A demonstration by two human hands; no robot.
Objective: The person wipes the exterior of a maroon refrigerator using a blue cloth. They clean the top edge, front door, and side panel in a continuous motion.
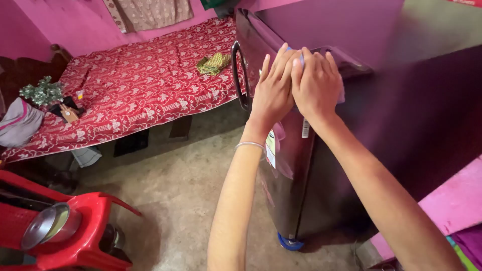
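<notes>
- A tall dark purple refrigerator (296,165) is seen standing on the bare floor (175,195), near the foot of a bed with a red patterned cover (135,85).
- Its surface is glossy. A curved dark handle (240,75) is fixed on the door, and stickers (271,148) are seen on the upper front edge.
- Both hands are laid side by side on the top edge of the refrigerator, touching each other.
- The left hand (273,88) is held flat, with the fingers stretched and together.
- The right hand (317,83) is pressed on a light blue cloth (342,95). Only small parts of the cloth are visible under the fingers, so it cannot be told whether it is clasped.
- A blue foot (289,244) is seen under the lower corner.
- A red plastic chair (85,236) with a steel vessel (50,226) is placed well apart, at the lower left.
</notes>
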